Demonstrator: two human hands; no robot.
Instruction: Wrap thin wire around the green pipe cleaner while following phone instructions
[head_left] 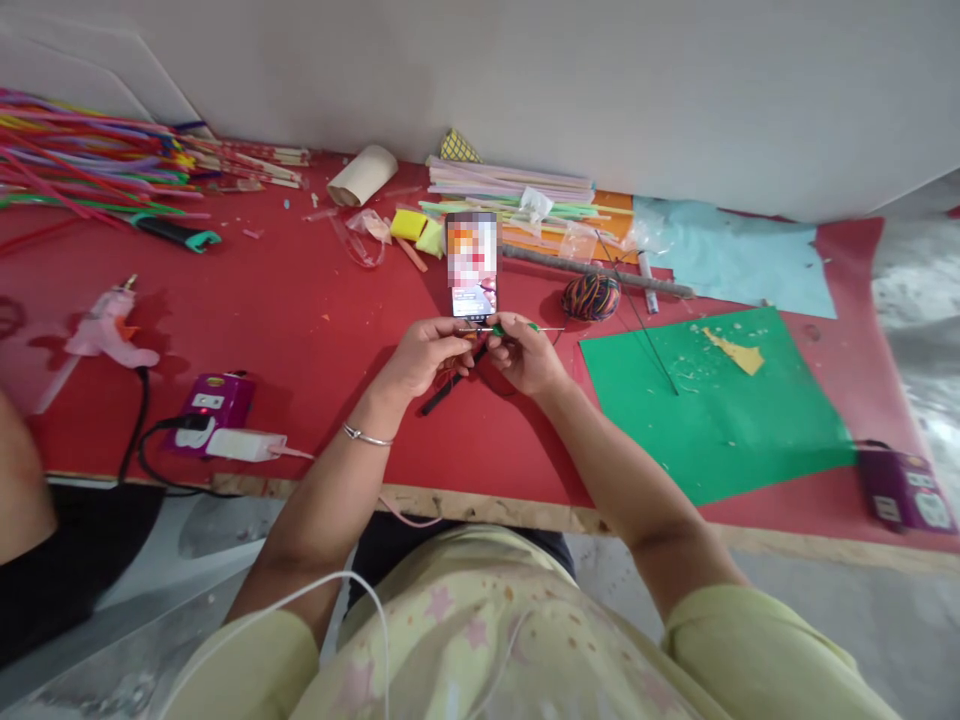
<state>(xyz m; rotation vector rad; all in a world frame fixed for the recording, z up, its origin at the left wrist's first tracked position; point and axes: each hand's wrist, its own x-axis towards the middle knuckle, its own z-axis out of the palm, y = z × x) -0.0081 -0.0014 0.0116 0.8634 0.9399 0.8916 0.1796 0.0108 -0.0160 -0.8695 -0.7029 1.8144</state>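
Observation:
My left hand [424, 358] and my right hand [525, 355] meet over the red table [300, 320], both pinched on a thin wire stem [517, 328] partly wrapped in green. The stem lies level between my fingertips and pokes out to the right. A black strip [450, 385] lies on the table under my left hand. A phone [472, 265] stands propped just behind my hands, its screen lit. A ball of multicoloured yarn [591, 296] rests to the right of the phone.
A green paper sheet [712, 400] with scraps lies at right, a light blue sheet [735, 260] behind it. A pink glue gun [109, 325], a purple power strip [214, 402] with a white charger, and a pile of coloured pipe cleaners [90, 165] are at left. Straws and paper strips [510, 185] lie at the back.

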